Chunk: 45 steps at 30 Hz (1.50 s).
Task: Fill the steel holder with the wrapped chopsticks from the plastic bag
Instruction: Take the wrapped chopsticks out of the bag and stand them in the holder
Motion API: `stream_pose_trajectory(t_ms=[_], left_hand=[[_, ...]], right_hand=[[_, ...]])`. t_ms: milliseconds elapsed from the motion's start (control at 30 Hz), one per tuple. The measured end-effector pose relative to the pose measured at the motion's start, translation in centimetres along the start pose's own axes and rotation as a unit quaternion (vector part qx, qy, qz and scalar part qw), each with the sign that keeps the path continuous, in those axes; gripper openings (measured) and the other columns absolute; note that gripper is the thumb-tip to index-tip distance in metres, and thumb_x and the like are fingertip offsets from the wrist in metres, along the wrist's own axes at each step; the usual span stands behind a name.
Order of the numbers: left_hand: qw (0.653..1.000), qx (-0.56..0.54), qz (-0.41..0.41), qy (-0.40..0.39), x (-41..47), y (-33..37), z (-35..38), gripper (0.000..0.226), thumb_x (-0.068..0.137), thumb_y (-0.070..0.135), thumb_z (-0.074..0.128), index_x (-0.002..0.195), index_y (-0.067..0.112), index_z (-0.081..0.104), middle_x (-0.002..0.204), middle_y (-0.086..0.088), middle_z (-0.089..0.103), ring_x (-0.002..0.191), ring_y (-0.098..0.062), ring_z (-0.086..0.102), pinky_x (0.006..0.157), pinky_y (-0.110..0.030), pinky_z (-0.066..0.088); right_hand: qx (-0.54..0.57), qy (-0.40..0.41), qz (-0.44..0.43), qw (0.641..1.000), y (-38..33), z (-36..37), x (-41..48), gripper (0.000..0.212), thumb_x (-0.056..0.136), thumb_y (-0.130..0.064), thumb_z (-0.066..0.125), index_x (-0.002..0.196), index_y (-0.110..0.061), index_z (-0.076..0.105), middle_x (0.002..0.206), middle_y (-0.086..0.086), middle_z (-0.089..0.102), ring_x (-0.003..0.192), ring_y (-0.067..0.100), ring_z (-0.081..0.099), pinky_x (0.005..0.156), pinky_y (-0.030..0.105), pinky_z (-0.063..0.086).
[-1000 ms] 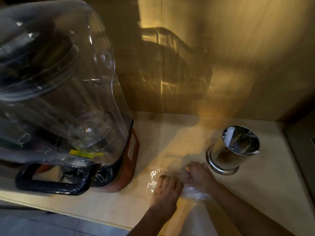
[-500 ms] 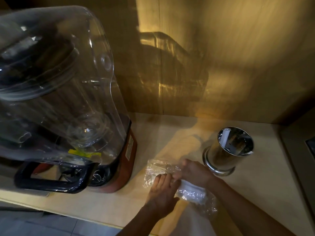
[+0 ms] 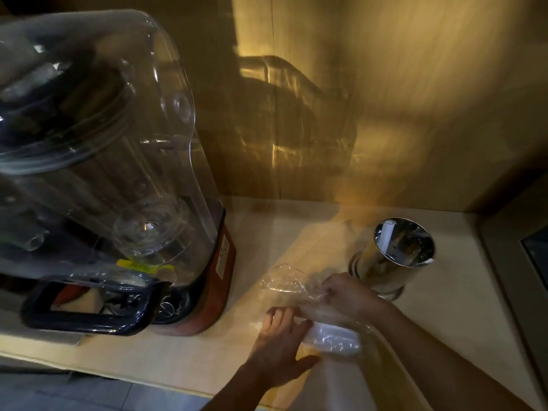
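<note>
A clear plastic bag (image 3: 284, 280) lies on the pale wooden counter (image 3: 184, 360), with a white bundle of wrapped chopsticks (image 3: 332, 336) showing through it. My left hand (image 3: 278, 345) presses flat on the bag's near side, fingers spread. Just beyond it, my right hand (image 3: 347, 295) pinches the bag's crumpled upper part. A shiny steel holder (image 3: 394, 262) stands upright just right of my right hand, its mouth open; only reflections show inside it.
A big blender with a clear sound cover (image 3: 98, 161) and a red base (image 3: 219, 286) fills the left side, close to the bag. A wooden wall (image 3: 385, 114) runs behind. A dark appliance edge (image 3: 530, 262) borders the counter's right.
Both hands have shifted on the bag: the right hand has pulled the bag's open end up and toward the holder, and more of the white chopstick bundle shows under the left hand.
</note>
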<state>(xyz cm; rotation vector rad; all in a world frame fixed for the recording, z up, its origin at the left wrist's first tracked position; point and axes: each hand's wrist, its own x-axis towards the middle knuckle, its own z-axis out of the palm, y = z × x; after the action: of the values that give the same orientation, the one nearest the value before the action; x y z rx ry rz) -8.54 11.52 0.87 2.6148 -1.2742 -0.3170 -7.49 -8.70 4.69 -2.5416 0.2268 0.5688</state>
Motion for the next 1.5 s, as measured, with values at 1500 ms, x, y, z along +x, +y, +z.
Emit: stream_pose_trajectory(t_ms=[1500], left_hand=[[0.997, 0.003, 0.073, 0.015, 0.4, -1.3, 0.8, 0.043, 0.064, 0.048, 0.073, 0.102, 0.031, 0.059, 0.102, 0.017, 0.066, 0.096, -0.004, 0.062, 0.094, -0.031, 0.048]], right_hand=[[0.045, 0.204, -0.039, 0.977, -4.6, -9.3, -0.7, 0.028, 0.092, -0.037, 0.046, 0.094, -0.008, 0.048, 0.078, 0.017, 0.060, 0.074, 0.032, 0.055, 0.058, 0.031, 0.031]])
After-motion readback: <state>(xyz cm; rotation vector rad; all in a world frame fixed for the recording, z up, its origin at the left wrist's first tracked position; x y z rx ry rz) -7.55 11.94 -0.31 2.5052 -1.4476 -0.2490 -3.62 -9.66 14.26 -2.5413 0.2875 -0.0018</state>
